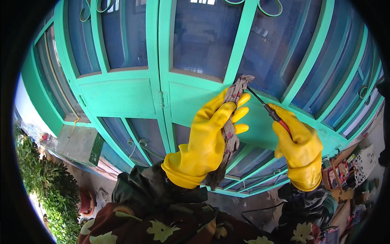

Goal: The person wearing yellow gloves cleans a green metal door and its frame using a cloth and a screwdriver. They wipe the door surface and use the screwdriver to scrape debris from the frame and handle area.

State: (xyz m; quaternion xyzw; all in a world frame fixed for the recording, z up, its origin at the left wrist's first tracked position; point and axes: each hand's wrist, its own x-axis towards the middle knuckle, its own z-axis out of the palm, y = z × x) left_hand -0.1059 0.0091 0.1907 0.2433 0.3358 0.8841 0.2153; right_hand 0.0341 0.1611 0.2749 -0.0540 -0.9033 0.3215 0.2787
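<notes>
Both hands wear yellow rubber gloves. My left hand [210, 137] grips a crumpled, patterned grey-brown cloth [230, 137], its upper end bunched above the fingers and its tail hanging down. In my right hand [298, 146] is a screwdriver [272, 111] with a red and black handle. The thin shaft points up and left, its tip close to the top of the cloth, by the lower edge of a glass pane [274, 58]. Whether the tip touches the frame or the cloth, I cannot tell. Before me stands a turquoise-painted door [195, 100] with glazed panels.
A metal hinge [161, 99] sits at the seam of the door leaves. Leafy plants [48, 180] and a red pot [86, 202] stand at lower left, near a ledge [77, 143]. A black cable [262, 209] hangs below my right hand. Cluttered goods [338, 177] lie at right.
</notes>
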